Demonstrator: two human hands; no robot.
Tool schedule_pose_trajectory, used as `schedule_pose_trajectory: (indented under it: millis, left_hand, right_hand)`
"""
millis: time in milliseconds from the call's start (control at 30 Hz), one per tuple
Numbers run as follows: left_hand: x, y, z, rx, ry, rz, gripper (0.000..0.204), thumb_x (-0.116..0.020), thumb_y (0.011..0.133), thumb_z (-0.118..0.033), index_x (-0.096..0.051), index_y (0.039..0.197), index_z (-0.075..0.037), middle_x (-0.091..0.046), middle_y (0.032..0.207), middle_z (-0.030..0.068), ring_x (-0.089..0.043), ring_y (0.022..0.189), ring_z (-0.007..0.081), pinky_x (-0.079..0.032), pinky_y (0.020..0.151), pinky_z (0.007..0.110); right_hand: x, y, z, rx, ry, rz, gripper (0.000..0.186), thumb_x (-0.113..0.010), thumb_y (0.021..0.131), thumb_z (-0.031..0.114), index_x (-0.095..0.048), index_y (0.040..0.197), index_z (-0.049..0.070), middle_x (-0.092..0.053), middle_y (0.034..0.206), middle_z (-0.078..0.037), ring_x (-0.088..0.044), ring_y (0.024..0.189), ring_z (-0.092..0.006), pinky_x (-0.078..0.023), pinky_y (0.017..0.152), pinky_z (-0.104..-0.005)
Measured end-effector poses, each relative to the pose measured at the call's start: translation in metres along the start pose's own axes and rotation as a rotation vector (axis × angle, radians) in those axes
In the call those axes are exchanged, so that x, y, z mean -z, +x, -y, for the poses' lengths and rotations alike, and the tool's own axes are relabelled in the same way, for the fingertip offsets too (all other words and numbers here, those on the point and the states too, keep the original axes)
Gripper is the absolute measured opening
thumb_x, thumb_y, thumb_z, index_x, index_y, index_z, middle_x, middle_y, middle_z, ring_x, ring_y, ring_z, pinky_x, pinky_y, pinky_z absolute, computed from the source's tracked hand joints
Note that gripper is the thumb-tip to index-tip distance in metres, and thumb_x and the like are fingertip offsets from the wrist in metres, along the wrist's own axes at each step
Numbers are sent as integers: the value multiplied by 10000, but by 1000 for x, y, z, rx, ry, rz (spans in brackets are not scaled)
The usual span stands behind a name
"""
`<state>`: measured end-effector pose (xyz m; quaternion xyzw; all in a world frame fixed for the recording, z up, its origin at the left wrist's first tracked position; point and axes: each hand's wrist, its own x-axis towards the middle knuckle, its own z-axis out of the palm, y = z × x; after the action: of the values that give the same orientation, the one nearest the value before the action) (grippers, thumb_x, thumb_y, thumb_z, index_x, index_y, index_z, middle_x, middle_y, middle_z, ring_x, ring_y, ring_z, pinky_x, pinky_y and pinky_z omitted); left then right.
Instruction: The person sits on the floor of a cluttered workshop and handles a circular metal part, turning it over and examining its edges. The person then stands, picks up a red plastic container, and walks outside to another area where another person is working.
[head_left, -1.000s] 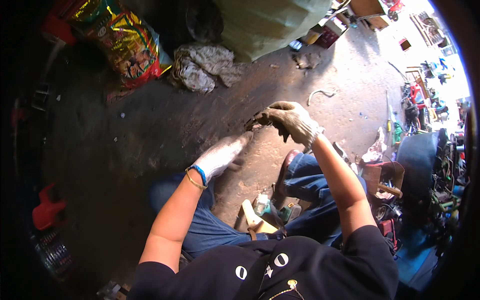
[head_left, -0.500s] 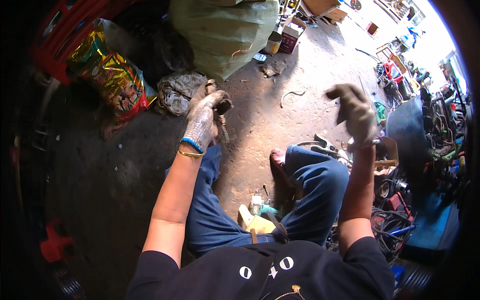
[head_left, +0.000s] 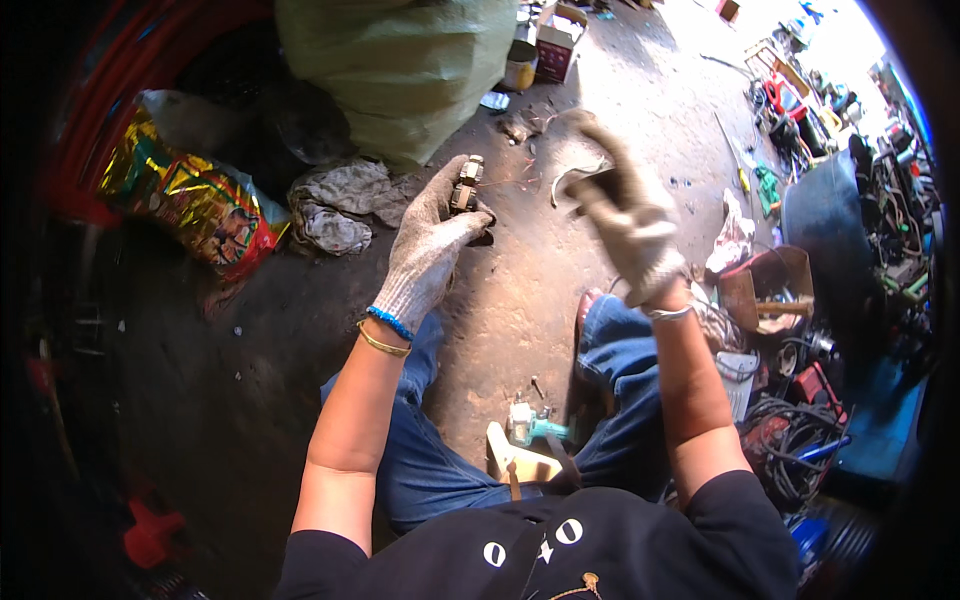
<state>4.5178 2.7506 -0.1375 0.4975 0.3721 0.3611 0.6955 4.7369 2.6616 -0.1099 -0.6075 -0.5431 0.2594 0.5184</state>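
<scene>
Both of my hands wear knitted work gloves stained dark. In my left hand (head_left: 432,222), a small metal part (head_left: 467,186) with a blocky, ridged shape is gripped between thumb and fingers. What part it is, I cannot make out. My right hand (head_left: 630,210) hovers to the right of it, over the floor, blurred by motion. Its thumb and fingers are spread apart, with a dark gap between them and no held thing visible. Between my legs, a teal and clear device (head_left: 530,424) lies on the floor near a pale yellow piece (head_left: 525,463).
A large pale green sack (head_left: 400,80), a crumpled rag (head_left: 335,205) and a shiny gold and red bag (head_left: 205,190) stand ahead left. A can (head_left: 521,65) and a carton (head_left: 560,42) sit farther off. At right are an open box (head_left: 770,290), tangled cables (head_left: 790,450) and a blue container (head_left: 825,225).
My right hand has swung left and inward, closer to my left hand. My left hand has turned, and the metal part now shows above its thumb. The view has shifted slightly.
</scene>
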Motion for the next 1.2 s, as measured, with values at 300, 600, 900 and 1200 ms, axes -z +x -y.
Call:
schedule_pose_trajectory:
  millis: [300,600,900,1200]
  left_hand:
    - [-22,-6,5,-171,754,72,775,-579,831,120,-350,1553,-44,-659,1100,29,-628,978,123,-527,941,286]
    - [-30,-8,0,159,318,391,348,-614,863,65,-628,1205,2,-664,1008,29,-629,875,88,-559,792,246]
    - [-11,-17,-10,197,-124,156,191,-699,906,-51,-676,1093,-21,-695,935,30,-656,763,80,-553,698,216]
    - [-23,-9,11,274,218,141,249,-723,883,-90,-680,1108,6,-670,911,9,-603,813,65,-500,732,217]
  right_hand:
    - [-9,-1,9,145,-355,87,220,-698,921,295,-712,935,76,-686,876,-132,-672,802,-317,-540,719,-391]
    - [-1,6,-13,26,-328,54,272,-699,919,357,-717,962,89,-711,919,-123,-688,826,-332,-555,745,-397]
    - [15,18,-19,-156,-87,60,220,-681,969,237,-742,981,26,-730,803,-10,-564,617,-47,-468,538,-225]
    - [-8,20,-17,319,-223,-27,241,-770,893,289,-730,942,56,-725,854,-117,-677,740,-252,-550,694,-336]
